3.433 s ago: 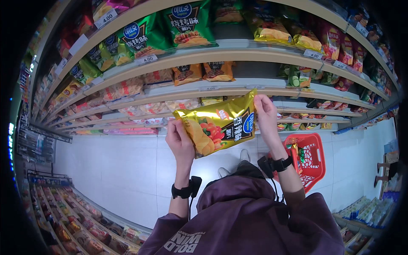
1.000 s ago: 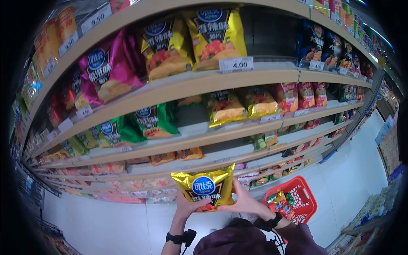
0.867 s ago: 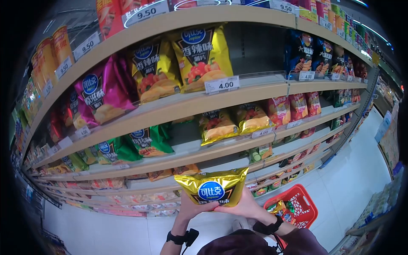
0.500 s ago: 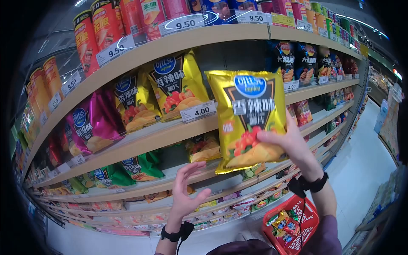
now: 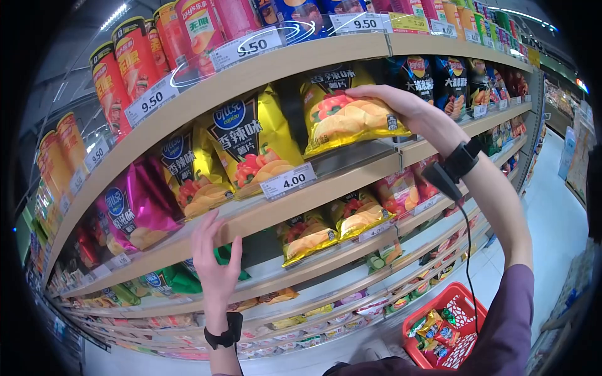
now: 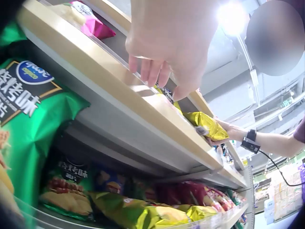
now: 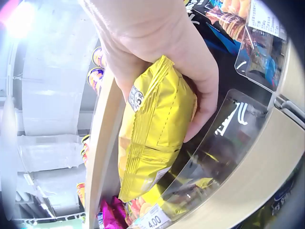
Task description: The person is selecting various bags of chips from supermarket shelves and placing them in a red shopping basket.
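Note:
My right hand [image 5: 401, 108] grips a yellow bag of potato chips [image 5: 351, 119] by its side, thumb on the front and fingers behind. The bag leans into the gap on the upper shelf, its top under the board above. In the right wrist view the chip bag [image 7: 157, 129] shows its crimped end, with the right hand [image 7: 157, 38] wrapped over it. My left hand [image 5: 216, 257] holds nothing and is raised before the shelf edge, fingers spread, below two standing yellow chip bags [image 5: 254, 141]. The left wrist view shows the left hand [image 6: 167, 52] close to the shelf board.
Magenta chip bags [image 5: 135, 203] stand left, dark chip bags [image 5: 414, 78] right of the gap. A clear lip [image 7: 209, 157] and a price tag [image 5: 288, 180] line the shelf front. Red canisters [image 5: 135, 62] fill the shelf above. A red basket [image 5: 461, 301] with several snack bags stands on the floor.
Both hands held the chip bag low; then the left let go and moved left. The right hand raised the bag and brought it into the upper shelf's gap. The view tilted upward.

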{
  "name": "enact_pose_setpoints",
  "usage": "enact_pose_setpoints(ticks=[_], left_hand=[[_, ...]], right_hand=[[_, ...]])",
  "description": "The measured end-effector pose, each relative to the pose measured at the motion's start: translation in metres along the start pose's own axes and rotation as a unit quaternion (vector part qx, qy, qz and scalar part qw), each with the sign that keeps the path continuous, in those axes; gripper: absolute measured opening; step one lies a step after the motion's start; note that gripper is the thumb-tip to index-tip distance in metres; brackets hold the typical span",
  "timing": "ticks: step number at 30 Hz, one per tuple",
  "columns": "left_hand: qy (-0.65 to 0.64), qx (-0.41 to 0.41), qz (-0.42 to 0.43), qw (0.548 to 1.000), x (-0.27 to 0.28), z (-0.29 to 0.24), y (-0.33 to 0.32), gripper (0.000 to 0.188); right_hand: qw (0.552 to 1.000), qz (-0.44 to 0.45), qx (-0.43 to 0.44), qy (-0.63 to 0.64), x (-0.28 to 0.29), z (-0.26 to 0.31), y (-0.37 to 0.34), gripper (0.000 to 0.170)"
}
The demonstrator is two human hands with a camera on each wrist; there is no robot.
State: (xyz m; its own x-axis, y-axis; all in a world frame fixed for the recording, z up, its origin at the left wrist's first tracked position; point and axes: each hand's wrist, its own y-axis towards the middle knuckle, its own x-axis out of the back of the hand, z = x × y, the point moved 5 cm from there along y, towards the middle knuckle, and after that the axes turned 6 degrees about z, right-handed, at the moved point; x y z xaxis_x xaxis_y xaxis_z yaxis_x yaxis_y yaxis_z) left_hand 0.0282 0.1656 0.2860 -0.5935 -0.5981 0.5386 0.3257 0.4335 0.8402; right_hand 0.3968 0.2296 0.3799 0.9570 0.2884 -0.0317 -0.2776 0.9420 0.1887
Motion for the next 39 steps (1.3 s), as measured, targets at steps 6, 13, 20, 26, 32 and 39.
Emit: enact_pose_setpoints(ticks=[6, 13, 20, 26, 32, 39], left_hand=[[0.023, -0.017, -0.012, 1.0, 0.002, 0.028, -0.003, 0.051], [0.074, -0.02, -0.031, 0.997, -0.011, 0.032, -0.004, 0.055], [0.084, -0.02, -0.029, 0.996, -0.012, 0.035, -0.006, 0.056], [0.057, -0.008, -0.014, 0.998, -0.01, 0.035, -0.006, 0.057], [0.07, -0.003, 0.004, 0.998, -0.013, 0.036, -0.004, 0.058], [0.088, -0.01, 0.011, 0.996, -0.019, 0.041, -0.004, 0.058]], right_hand=[[0.999, -0.038, -0.036, -0.01, 0.002, 0.006, 0.025, 0.038], [0.995, -0.046, -0.052, -0.066, 0.026, -0.006, 0.07, 0.033], [0.983, -0.074, -0.112, -0.126, 0.022, -0.016, 0.099, 0.034], [0.987, -0.016, -0.096, -0.131, 0.034, -0.015, 0.134, 0.04], [0.967, -0.063, 0.027, -0.246, 0.023, 0.012, 0.151, 0.051], [0.959, -0.043, 0.041, -0.278, 0.032, 0.018, 0.158, 0.063]])
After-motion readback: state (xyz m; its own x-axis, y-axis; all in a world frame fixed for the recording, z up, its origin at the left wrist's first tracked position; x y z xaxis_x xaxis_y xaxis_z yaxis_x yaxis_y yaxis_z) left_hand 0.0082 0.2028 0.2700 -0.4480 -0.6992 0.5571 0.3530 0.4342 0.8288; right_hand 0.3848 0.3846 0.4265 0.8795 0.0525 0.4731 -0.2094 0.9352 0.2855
